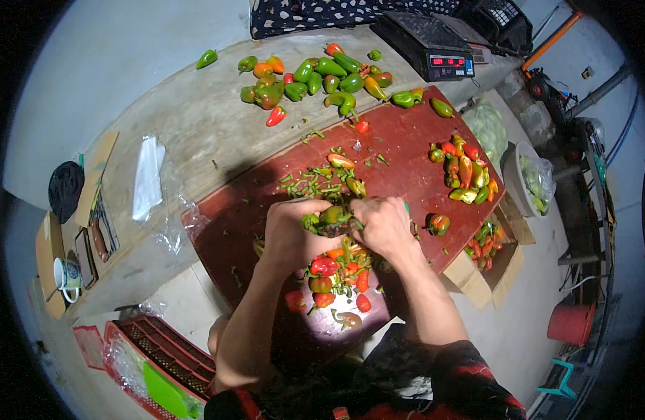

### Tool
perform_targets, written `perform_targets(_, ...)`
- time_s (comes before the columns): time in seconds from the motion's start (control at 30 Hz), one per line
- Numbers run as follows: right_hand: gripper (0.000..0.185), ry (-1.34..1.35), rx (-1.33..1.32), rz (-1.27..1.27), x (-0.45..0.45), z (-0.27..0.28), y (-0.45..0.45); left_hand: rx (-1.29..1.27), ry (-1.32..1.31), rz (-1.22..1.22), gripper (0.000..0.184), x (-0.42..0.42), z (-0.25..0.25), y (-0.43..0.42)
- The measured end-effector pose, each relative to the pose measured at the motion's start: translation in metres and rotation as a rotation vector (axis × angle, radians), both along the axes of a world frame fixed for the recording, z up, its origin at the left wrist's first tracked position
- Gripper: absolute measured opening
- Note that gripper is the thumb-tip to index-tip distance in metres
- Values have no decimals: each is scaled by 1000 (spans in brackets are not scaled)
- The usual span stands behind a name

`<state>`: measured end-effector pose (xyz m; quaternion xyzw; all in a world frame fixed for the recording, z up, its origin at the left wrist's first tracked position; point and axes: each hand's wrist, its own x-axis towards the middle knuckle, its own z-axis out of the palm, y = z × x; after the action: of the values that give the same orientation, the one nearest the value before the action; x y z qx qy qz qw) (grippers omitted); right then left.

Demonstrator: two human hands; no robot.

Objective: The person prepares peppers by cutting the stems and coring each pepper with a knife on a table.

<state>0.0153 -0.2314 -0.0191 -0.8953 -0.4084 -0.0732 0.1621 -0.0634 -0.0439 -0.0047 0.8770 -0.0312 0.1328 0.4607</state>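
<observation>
My left hand (289,222) is closed around a dull green pepper (331,215) over the middle of the dark red board. Facing it, my right hand (387,222) is curled shut against the same spot; what its fingers hold is hidden. A small bit of green shows at its outer edge. Just beyond the hands lie cut green stems (315,183) and an orange-red pepper (341,162). Below them, in the bright light, is a pile of red, orange and green peppers with scraps, including a glossy red pepper (324,266).
Green peppers (329,67) spread over the concrete ledge (217,91) beside a digital scale (434,52). Mixed peppers (465,170) are heaped at the right of the red board (399,140). A cardboard box (506,274) of peppers stands below, and a red crate (154,343) lies lower left.
</observation>
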Motion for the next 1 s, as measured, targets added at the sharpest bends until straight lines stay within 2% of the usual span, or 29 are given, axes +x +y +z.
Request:
perform_targets(0.07,11,-16,34,-40,13,-11,-2,-68,-56,51,29,1,1,-8)
perform_targets(0.1,11,-8,32,-70,11,-11,-1,-200,-40,80,32,5,-4,-11)
perform_targets(0.17,12,-23,35,-100,20,-7,-2,-208,-67,57,33,10,-7,-10)
perform_targets(0.27,17,61,-293,-339,39,-21,-19,-235,-7,42,35,5,-5,-15)
perform_targets(0.37,15,11,-134,-479,55,-15,-43,-226,43,14,33,-10,23,-8)
perform_targets(0.43,12,81,258,-381,43,10,-42,-307,46,62,32,-9,8,0)
perform_targets(0.47,16,147,381,-314,37,12,-33,-363,83,71,32,-10,2,3)
perform_targets(0.53,29,432,396,-286,32,6,-20,-312,52,58,33,-11,2,3)
perform_targets(0.6,39,599,546,-161,22,4,-10,-288,23,88,34,-8,0,-1)
perform_targets(0.67,34,805,650,-29,14,-1,-6,-258,67,91,36,-6,-1,-2)
perform_targets(0.73,49,949,648,25,2,10,2,-189,1,121,35,-1,-8,-4)
perform_targets(0.8,72,690,556,10,-5,-11,9,-152,11,123,40,-1,-14,-7)
perform_targets(0.83,83,802,533,32,-13,2,12,-119,16,137,45,0,-18,-10)
perform_targets(0.87,93,765,478,-19,-17,-5,18,-124,9,89,45,0,-24,-12)
perform_targets(0.9,97,874,555,-2,-18,-5,21,-71,-39,101,51,0,-31,-12)
perform_targets(0.97,104,878,627,-34,-22,1,20,-26,-95,55,58,0,-43,-14)
perform_targets(1.0,102,921,703,-48,-22,5,20,-198,-38,25,69,3,-48,-16)
